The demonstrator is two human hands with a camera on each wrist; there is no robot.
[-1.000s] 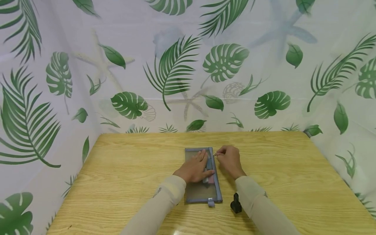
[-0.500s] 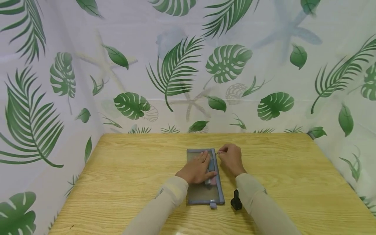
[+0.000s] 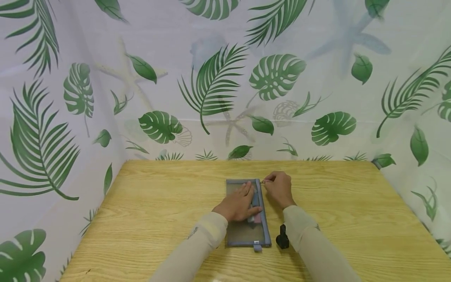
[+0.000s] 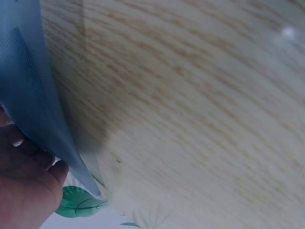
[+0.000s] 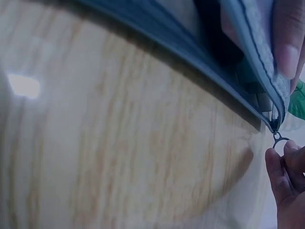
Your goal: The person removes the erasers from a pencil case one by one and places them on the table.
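A grey-blue mesh zip pouch [image 3: 243, 235] lies lengthwise on the wooden table, with a pinkish item [image 3: 258, 217] and other contents showing through it. My left hand [image 3: 237, 203] rests flat on top, fingers straight, covering its middle. At the pouch's far right corner, my right hand [image 3: 280, 190] pinches the zipper pull [image 5: 277, 139], a small metal ring, between thumb and finger. The right wrist view shows the zipped side gaping, with dark contents inside and the slider at the corner end. The left wrist view shows the mesh edge [image 4: 33, 95] lifted beside my fingers.
A small black object [image 3: 282, 239] stands on the wooden table [image 3: 158, 203] close to my right sleeve. A fabric tab [image 3: 257, 247] sticks out from the pouch's near edge. A leaf-print sheet [image 3: 218, 141] hangs behind the table and at both sides.
My right hand has slid the zipper pull a short way along the pouch's right edge toward the far corner. My left hand stays flat on the pouch. The head view has shifted slightly.
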